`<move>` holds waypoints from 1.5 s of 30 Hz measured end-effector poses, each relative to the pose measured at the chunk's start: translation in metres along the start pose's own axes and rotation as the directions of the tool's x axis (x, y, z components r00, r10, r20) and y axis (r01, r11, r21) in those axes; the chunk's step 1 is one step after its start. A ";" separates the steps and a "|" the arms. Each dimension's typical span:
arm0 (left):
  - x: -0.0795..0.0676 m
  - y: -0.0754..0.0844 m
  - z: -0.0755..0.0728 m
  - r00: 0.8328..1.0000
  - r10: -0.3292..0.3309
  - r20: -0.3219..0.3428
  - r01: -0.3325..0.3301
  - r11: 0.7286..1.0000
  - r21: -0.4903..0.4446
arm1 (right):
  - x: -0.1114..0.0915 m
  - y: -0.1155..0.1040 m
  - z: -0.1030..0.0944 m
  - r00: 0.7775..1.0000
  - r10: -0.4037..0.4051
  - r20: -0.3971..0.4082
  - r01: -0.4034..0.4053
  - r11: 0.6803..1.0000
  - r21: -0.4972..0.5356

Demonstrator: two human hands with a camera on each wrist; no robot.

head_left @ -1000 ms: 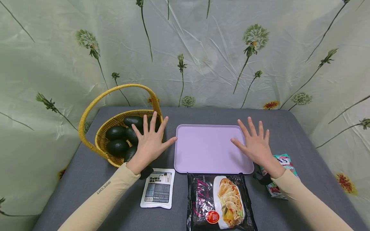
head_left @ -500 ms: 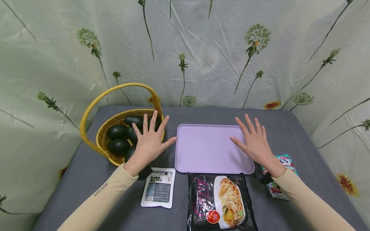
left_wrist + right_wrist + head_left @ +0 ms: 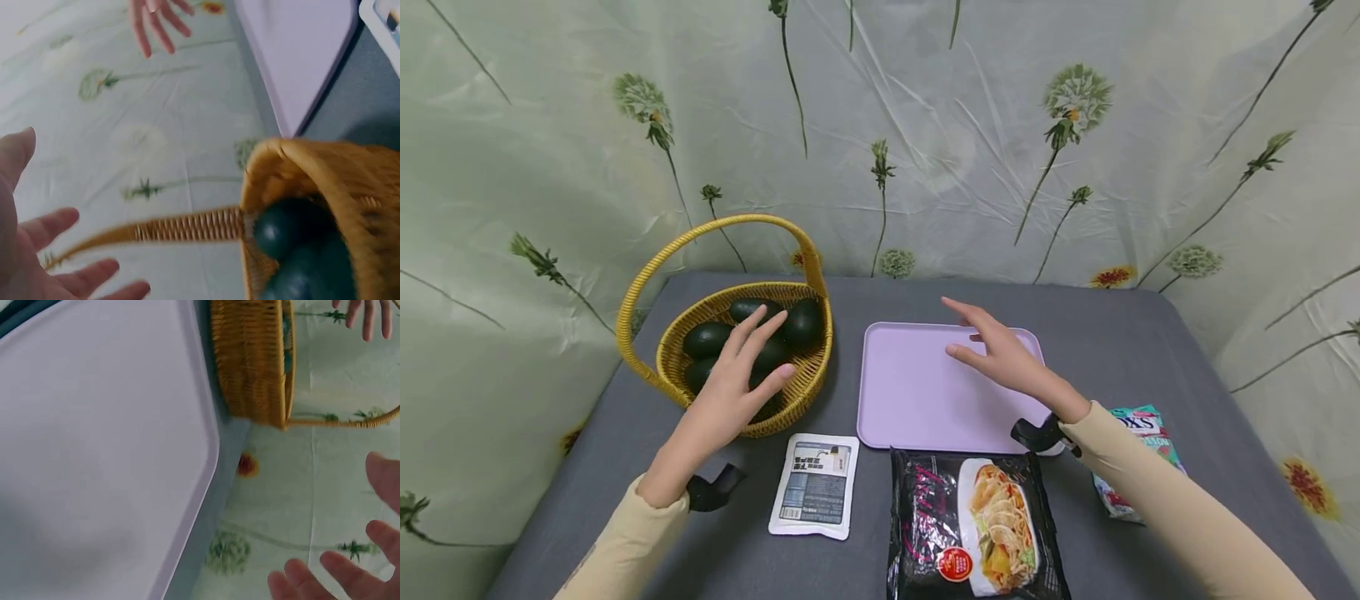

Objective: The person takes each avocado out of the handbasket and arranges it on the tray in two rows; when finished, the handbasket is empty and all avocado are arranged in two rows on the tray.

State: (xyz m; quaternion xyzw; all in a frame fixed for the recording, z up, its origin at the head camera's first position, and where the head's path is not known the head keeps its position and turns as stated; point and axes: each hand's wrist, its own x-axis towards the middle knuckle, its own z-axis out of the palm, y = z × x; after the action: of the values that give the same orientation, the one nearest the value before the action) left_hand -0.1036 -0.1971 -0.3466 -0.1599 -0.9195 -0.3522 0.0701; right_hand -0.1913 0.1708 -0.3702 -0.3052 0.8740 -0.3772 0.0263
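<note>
My left hand [image 3: 724, 400] hovers over the near side of a yellow wicker basket [image 3: 808, 387], fingers extended and holding nothing. Several dark green avocados [image 3: 805, 323] lie in the basket, some partly hidden behind that hand. In the left wrist view the spread fingers [image 3: 53, 226] stand apart from the basket's handle [image 3: 187, 226]. My right hand [image 3: 1000, 354] is above a lilac tray [image 3: 910, 392], its fingers pointing left and nothing in its grasp. The right wrist view has the fingers [image 3: 350, 572] loosely bent, beyond the tray's edge.
A white-edged pouch [image 3: 815, 486] lies in front of the basket. Next to it, a black food package [image 3: 977, 525] with a noodle picture lies against the tray's near edge. A teal snack bag [image 3: 1146, 429] is at the right, partly behind the right sleeve. A flowered curtain [image 3: 955, 167] hangs behind the table.
Both hands were spread flat with palms down. The left has drawn back toward the lower left and turned; the right has swung left over the tray. The head view has shifted slightly.
</note>
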 end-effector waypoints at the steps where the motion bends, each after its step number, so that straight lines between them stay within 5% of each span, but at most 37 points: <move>1: -0.006 -0.003 -0.003 1.000 -0.002 -0.018 0.001 1.000 -0.027 | 0.005 -0.002 0.003 1.000 -0.004 0.015 0.004 0.999 0.036; 6: -0.039 -0.018 -0.012 0.993 -0.009 -0.122 -0.002 0.996 -0.091 | 0.032 -0.013 0.019 0.994 -0.050 0.094 0.026 0.969 0.246; 12: -0.073 -0.033 -0.019 0.979 -0.131 -0.155 0.100 0.976 -0.192 | 0.066 -0.027 0.039 0.980 -0.114 0.165 0.046 0.928 0.370; 17: -0.090 -0.045 -0.022 0.959 -0.250 -0.133 0.229 0.960 -0.160 | 0.096 -0.039 0.059 0.962 -0.176 0.211 0.070 0.900 0.430; 24: -0.096 -0.066 -0.014 0.934 -0.357 -0.034 0.348 0.926 -0.148 | 0.132 -0.059 0.095 0.922 -0.244 0.299 0.049 0.843 0.536; 36: -0.087 -0.086 0.007 0.940 -0.341 0.014 0.334 0.911 -0.243 | 0.169 -0.081 0.132 0.884 -0.140 0.447 -0.082 0.894 0.441; 45: -0.079 -0.086 0.014 0.936 -0.353 0.008 0.341 0.897 -0.280 | 0.185 -0.096 0.144 0.847 -0.125 0.517 -0.013 0.967 0.255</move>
State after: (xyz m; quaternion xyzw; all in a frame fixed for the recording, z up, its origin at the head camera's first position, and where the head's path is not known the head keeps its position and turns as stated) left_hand -0.0593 -0.2667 -0.4298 0.0059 -0.8731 -0.4875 0.0028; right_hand -0.2523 -0.0755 -0.3740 -0.4169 0.7692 -0.3859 0.2926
